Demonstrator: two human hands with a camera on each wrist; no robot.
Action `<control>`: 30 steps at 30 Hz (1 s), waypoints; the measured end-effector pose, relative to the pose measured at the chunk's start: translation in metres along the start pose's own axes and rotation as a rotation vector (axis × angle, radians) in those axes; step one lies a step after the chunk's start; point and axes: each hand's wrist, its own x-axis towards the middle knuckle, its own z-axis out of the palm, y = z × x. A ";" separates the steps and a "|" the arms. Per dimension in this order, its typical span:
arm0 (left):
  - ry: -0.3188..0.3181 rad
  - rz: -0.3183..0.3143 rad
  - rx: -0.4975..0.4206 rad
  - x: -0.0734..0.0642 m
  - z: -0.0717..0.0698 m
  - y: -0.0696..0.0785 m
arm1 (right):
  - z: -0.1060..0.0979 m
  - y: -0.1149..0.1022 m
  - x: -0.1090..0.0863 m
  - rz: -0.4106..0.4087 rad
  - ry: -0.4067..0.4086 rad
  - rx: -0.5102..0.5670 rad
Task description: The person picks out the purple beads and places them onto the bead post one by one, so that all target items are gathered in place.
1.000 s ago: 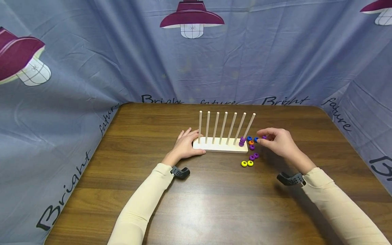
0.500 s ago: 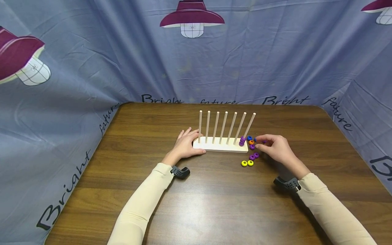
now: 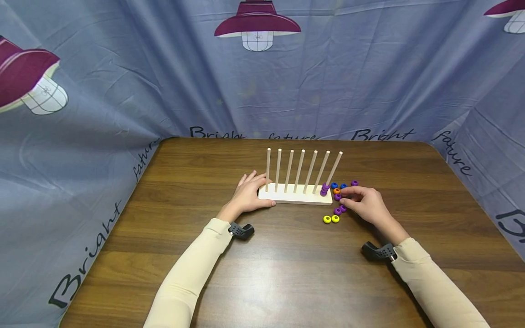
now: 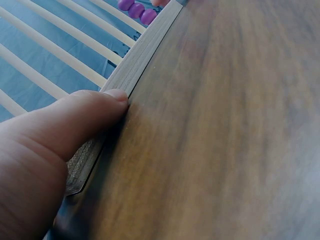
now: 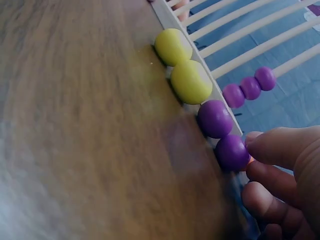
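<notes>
My left hand [image 3: 248, 196] grips the left end of a pale wooden peg board [image 3: 293, 197], thumb along its front edge and fingers behind. The thumb [image 4: 85, 120] presses the base in the left wrist view. Three purple beads [image 3: 324, 190] are stacked on the rightmost peg [image 3: 334, 168]. My right hand [image 3: 369, 205] hovers over the loose beads right of the board, with thumb and forefinger parted. Its fingertips are right at a loose purple bead [image 3: 337, 197] and an orange bead [image 3: 337, 191]. In the right wrist view the thumb overlaps the edge of a purple bead [image 5: 232, 152].
Two yellow beads [image 3: 331, 219] and two purple beads [image 3: 340, 210] lie in front of the board's right end. Blue beads [image 3: 334, 186] and another purple bead [image 3: 354, 183] lie farther back. The brown table [image 3: 279, 273] runs back to a blue-grey curtain [image 3: 262, 91].
My right hand has moved toward me and slightly left, from the blue beads toward the orange and purple ones, uncovering the rear purple bead. The left hand and the board have stayed still.
</notes>
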 end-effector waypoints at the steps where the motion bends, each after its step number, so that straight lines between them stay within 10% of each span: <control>1: -0.001 0.000 0.001 0.000 0.000 0.000 | 0.001 -0.001 0.000 0.002 0.005 -0.002; 30: -0.012 -0.003 -0.009 0.001 -0.001 -0.001 | 0.018 -0.009 -0.005 0.090 0.119 -0.035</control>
